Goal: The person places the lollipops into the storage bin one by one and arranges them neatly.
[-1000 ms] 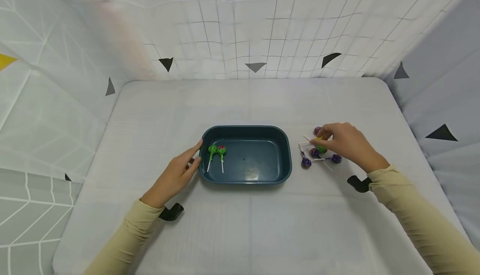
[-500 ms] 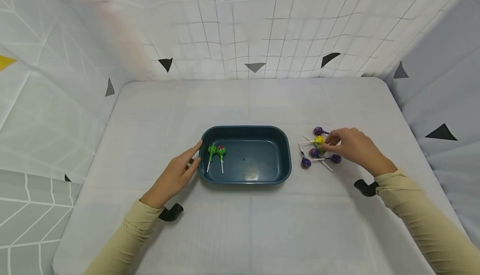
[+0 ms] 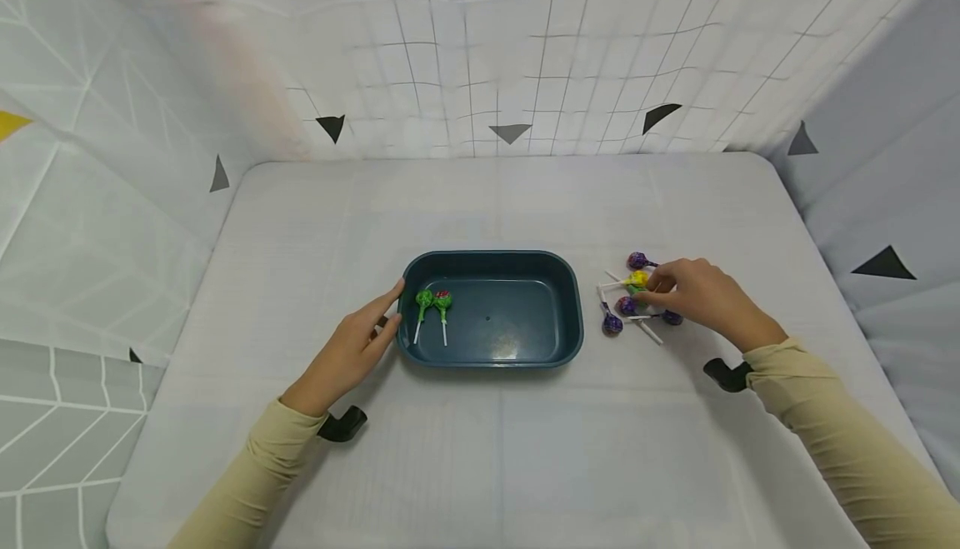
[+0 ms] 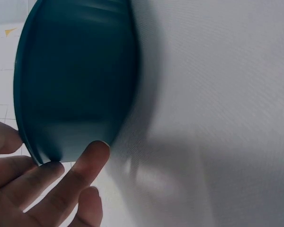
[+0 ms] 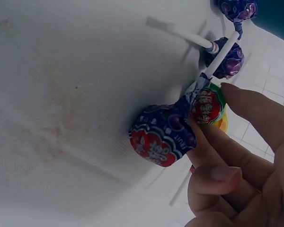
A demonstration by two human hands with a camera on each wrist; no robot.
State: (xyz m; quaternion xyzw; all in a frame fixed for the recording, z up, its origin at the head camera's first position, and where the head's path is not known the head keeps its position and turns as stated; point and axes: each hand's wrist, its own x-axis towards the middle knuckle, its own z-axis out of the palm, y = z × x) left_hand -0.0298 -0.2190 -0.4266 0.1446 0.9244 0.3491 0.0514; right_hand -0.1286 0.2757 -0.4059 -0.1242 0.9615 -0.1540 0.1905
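A dark teal plastic tray (image 3: 487, 364) stands mid-table, with a green lollipop (image 3: 424, 299) and a green-and-red lollipop (image 3: 443, 301) lying side by side at its left end. Fingertips of my left hand (image 3: 347, 357) rest against the tray's left side; in the left wrist view the fingers are spread along its end. To the right of the tray, my right hand (image 3: 701, 297) pinches a green-wrapped lollipop (image 5: 209, 105) between thumb and finger, within a loose pile. A purple lollipop (image 5: 162, 137) lies close in front of those fingers.
Around the right hand lie a yellow lollipop (image 3: 637, 279) and several purple-wrapped lollipops (image 3: 612, 326), their white sticks crossing. A white cloth covers the table (image 3: 450, 466). Patterned fabric walls (image 3: 465, 57) enclose its back and sides.
My right hand has shifted slightly right and toward me, uncovering the yellow lollipop and the purple one at the back. It now pinches the green lollipop. The left hand and tray stay put.
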